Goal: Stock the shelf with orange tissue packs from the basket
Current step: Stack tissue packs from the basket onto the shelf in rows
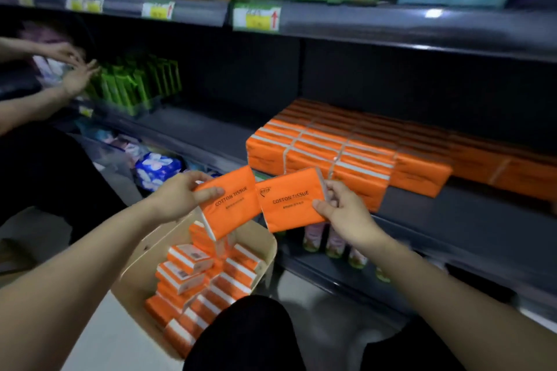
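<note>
My left hand (180, 194) grips an orange tissue pack (233, 205) by its left end, above the basket. My right hand (343, 214) grips a second orange tissue pack (289, 200) by its right end, beside the first; the two packs nearly touch. Both read "COTTON TISSUE". Below them the beige basket (268, 253) holds several more orange packs (199, 283). On the dark middle shelf (452, 205) several orange packs (331, 147) lie stacked in rows, just beyond the packs I hold.
Another person's hands (75, 72) reach to green packs (135, 81) at the shelf's left end. The upper shelf carries packaged goods and price tags (256, 18). Small bottles (334, 242) stand on the lower shelf. My dark-clad knee (241, 337) is beside the basket.
</note>
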The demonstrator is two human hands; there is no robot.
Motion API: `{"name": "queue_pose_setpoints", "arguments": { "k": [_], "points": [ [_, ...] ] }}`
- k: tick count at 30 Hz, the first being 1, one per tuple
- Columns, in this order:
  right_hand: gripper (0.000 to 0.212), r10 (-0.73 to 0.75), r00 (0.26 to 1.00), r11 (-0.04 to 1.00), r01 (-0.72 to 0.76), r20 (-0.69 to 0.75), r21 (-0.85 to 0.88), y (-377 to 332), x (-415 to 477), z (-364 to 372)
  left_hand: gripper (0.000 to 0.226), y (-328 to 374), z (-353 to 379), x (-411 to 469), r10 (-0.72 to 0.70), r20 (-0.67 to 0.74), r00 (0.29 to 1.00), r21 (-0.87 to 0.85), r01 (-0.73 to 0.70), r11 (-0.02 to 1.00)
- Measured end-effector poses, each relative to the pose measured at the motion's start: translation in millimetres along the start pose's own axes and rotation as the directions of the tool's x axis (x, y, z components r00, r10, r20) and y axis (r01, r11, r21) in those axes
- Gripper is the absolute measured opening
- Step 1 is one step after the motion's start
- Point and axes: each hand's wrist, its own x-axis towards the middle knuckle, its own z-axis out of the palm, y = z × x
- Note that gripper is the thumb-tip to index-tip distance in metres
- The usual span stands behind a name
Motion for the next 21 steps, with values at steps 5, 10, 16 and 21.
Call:
{"name": "queue_pose_setpoints", "arguments": {
  "k": [5,10,16,21],
  "points": [
    [0.025,-0.004,0.984,1.0,0.001,-0.179,-0.017,9,-23,-62,0.022,56,32,-4,0.08,0.055,0.995,-0.088,-0.075,0.993],
    [0.025,0.035,0.909,0.999,-0.036,-0.416,0.005,35,-44,-120,0.02,102,74,-2,0.18,0.12,0.976,-0.126,-0.165,0.978],
    [0.029,0.167,0.795,0.984,-0.169,-0.582,0.052,75,-55,-163,0.02,137,111,5,0.264,0.181,0.947,-0.09,-0.251,0.964],
    [0.03,0.237,0.776,0.966,-0.253,-0.584,0.057,108,-39,-171,0.014,152,138,18,0.345,0.195,0.918,-0.011,-0.349,0.937]
  ]
}}
